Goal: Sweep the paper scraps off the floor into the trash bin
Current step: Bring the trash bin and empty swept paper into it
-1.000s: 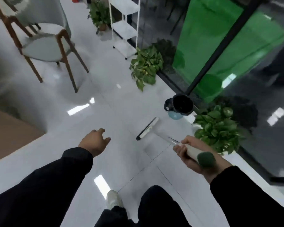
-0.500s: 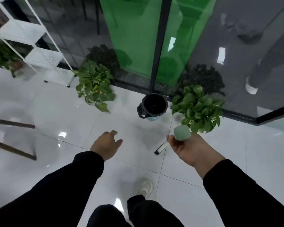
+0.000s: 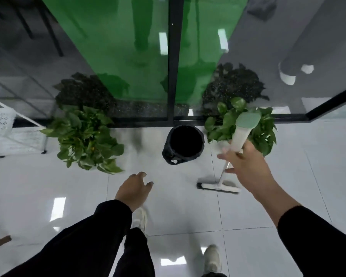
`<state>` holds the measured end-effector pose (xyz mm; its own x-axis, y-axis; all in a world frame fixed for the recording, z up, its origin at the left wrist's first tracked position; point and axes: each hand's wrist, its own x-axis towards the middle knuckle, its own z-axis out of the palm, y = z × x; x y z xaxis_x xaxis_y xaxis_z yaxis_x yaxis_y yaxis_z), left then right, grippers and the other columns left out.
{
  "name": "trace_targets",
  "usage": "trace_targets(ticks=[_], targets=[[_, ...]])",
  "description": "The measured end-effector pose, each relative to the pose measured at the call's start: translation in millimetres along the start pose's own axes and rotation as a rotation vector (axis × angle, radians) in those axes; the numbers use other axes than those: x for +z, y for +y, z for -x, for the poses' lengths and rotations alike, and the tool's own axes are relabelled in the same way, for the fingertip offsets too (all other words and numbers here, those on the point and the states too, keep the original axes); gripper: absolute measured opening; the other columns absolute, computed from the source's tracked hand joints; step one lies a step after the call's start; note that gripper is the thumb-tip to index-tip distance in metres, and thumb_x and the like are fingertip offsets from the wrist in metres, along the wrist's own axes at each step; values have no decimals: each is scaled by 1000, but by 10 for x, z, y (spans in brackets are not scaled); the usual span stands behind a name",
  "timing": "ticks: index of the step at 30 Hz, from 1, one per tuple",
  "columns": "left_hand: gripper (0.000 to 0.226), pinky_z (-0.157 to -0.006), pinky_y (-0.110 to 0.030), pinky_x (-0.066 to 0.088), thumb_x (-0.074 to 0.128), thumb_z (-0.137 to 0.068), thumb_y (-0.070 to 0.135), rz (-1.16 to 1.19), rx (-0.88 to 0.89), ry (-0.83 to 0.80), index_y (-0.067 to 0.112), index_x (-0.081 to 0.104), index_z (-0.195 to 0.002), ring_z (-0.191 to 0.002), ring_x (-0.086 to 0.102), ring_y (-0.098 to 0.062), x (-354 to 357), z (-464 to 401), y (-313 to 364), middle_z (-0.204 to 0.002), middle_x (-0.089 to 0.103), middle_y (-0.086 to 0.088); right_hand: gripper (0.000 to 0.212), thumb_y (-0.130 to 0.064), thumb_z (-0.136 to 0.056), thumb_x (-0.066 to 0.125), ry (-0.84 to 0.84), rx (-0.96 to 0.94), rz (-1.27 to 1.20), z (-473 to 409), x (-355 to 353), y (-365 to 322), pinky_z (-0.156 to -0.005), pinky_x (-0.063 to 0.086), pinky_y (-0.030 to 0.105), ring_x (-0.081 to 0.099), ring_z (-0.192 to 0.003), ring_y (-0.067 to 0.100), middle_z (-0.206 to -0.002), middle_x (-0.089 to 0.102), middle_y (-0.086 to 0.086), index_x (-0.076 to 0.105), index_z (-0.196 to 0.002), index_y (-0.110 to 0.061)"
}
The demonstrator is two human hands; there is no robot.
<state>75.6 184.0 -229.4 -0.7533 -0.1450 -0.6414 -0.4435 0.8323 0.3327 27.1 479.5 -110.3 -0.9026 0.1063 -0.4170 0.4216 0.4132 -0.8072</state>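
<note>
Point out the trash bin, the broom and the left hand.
trash bin (image 3: 200,151): head view, on its right outer wall.
broom (image 3: 218,187): head view, on its head on the floor.
left hand (image 3: 133,189): head view, on its back.

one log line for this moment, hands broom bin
right hand: holds broom handle | left hand: free, holds nothing | broom head: on floor beside trash bin | scraps: none visible
</note>
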Motion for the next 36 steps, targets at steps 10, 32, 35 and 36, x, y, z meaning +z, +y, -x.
trace_targets(ticks=[10,32,35,36], targets=[[49,-102,-38,47,47,-103,44,-48,112,-31,19,51,-145,-125,57,-27,191,-1874,10,-137,59,-9,26,-44,-97,59,115,-247,586,-1352,809,-213,-54,45,33,56,-64,15,-75,57,-2,52,-97,-19],[38,-75,-31,46,53,-102,45,325,74,68,9,66,-103,-100,68,-32,2002,-4500,80,-99,69,-6,22,-39,-99,59,85,-563,592,-3054,2057,835,-52,38,29,48,-57,12,-69,53,-6,50,-86,-24],[29,-80,-35,57,60,-99,39,417,19,48,11,67,-98,-94,69,-34,2173,-4660,84,-98,72,-9,26,-39,-100,58,59,-572,647,-3061,2118,882,-51,36,27,47,-57,13,-69,52,-4,48,-82,-22],[25,-82,-41,61,62,-98,34,511,0,36,11,68,-94,-90,70,-34,2227,-4721,79,-96,73,-10,27,-38,-100,58,61,-571,648,-3059,2121,888,-50,36,27,47,-57,13,-68,52,-4,47,-81,-22]])
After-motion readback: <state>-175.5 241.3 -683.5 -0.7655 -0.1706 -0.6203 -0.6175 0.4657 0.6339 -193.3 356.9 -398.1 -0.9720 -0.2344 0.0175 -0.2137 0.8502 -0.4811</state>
